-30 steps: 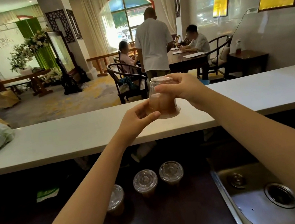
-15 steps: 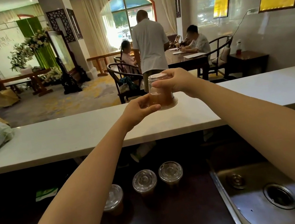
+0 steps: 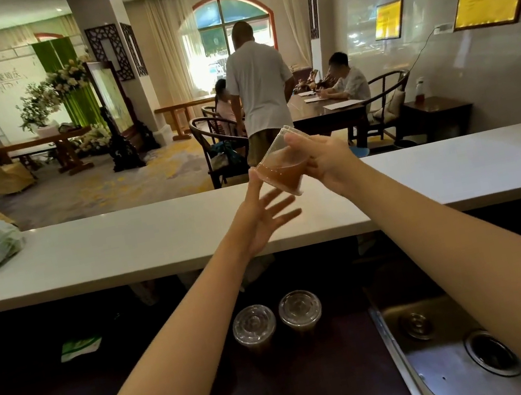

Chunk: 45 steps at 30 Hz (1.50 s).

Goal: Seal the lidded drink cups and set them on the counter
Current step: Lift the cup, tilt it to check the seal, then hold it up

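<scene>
A clear plastic cup (image 3: pixel 283 167) of brown drink sits near the centre of the frame, tilted so its base leans toward the upper right and its lidded end points down-left, above the white table (image 3: pixel 154 237). The right hand (image 3: pixel 324 160) grips it from the right, fingers wrapped round its side. The left hand (image 3: pixel 261 218) is just below-left of it, palm up, fingers spread wide, one fingertip about touching the cup's lower edge. Both arms stretch forward. Two more lidded cups (image 3: pixel 277 321) stand side by side on the dark lower surface, bottom centre.
</scene>
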Motion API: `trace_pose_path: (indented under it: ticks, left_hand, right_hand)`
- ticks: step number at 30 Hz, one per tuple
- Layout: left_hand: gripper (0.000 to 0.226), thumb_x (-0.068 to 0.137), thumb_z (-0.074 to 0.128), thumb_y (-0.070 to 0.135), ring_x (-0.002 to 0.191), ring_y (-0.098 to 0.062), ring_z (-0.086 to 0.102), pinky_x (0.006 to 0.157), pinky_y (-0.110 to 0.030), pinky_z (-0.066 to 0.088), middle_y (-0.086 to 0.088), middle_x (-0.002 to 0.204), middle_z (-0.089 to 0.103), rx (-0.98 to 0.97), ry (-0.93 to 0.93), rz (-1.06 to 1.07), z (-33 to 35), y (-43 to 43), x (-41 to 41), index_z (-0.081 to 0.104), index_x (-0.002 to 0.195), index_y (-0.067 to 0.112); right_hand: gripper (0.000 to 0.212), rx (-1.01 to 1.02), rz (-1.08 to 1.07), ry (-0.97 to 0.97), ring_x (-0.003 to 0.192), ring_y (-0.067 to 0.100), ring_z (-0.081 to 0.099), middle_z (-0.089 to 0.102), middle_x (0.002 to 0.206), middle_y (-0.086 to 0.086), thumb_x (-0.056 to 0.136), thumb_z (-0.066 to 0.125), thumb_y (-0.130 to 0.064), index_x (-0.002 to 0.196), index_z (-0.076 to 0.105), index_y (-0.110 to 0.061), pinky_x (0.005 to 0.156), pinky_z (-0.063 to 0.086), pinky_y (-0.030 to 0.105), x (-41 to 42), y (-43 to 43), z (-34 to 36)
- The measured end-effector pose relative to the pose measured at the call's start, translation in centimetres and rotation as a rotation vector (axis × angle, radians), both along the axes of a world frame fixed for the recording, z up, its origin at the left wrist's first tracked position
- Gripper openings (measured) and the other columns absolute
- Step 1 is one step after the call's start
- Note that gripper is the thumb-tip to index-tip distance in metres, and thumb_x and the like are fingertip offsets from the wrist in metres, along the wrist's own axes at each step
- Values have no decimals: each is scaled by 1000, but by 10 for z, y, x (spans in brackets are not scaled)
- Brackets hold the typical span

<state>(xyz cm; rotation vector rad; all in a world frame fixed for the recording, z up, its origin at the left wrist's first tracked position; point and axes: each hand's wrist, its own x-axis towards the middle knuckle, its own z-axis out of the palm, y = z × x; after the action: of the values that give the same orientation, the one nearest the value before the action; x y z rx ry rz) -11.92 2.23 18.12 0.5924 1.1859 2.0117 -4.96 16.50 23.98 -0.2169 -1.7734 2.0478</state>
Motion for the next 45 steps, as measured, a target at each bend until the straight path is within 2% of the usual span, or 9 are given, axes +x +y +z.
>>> trace_pose_path:
  ticks: [4,9,17,23,27,30,37,40,45]
  left_hand:
    - [79,75,65,55,110,-46,58,84,-52,52,-26,134,43,179,-235,-81,0,1,11,38,139,18]
    - [49,82,60,46,102,-35,55,68,-35,57,-23,126,46,47,-234,-10,15,-4,16,53,121,17]
    - [55,86,56,36,107,-30,55,62,-28,53,-12,128,48,-280,319,118,48,-19,10,37,136,26]
    - [59,86,59,28,103,-24,57,61,-22,54,-2,118,48,-362,599,39,81,-33,10,30,137,32]
    - [40,84,58,44,105,-23,59,75,-30,56,-2,118,52,-472,599,-26,105,-38,16,45,120,32]
    - [51,78,57,59,102,-22,61,78,-33,54,-5,117,57,-661,638,-49,114,-36,20,51,114,24]
    - [27,82,60,44,94,-22,63,67,-28,54,-4,108,60,-899,676,-29,113,-41,22,53,103,28]
    - [23,87,54,43,93,-21,59,60,-24,52,-4,111,54,-941,749,-40,101,-47,22,55,104,28]
    - [54,78,63,34,85,-14,55,59,-23,51,4,100,50,-1064,816,70,66,-57,19,43,128,28]
  right_hand:
    - [52,-66,9,2,105,24,62,64,112,12,82,68,-31,123,54,-3,88,53,31,11,-8,-11]
    - [60,161,70,-107,115,24,55,56,127,11,85,63,-36,133,42,-7,94,49,32,21,-2,-13]
    - [54,523,291,-408,96,26,67,59,119,12,89,43,-57,128,44,-21,76,58,35,35,16,29]
    - [60,108,447,-263,74,15,67,58,110,19,81,57,-46,130,43,-15,67,55,25,46,6,15]
    - [41,-148,432,-78,93,23,66,53,121,14,84,60,-31,121,50,-17,73,56,28,52,-15,-10]
    - [51,-316,412,15,107,32,61,47,131,16,83,62,-19,130,43,-10,81,57,38,52,-32,-27]
    - [53,-455,394,148,97,33,67,49,128,22,80,61,-12,127,39,-6,82,57,38,46,-63,-63]
    - [59,-358,410,97,104,32,64,51,127,18,78,65,-18,129,37,-8,88,54,37,41,-67,-78]
    - [67,299,453,-183,120,11,54,54,130,-4,77,72,-38,133,36,-26,97,46,27,31,-49,-124]
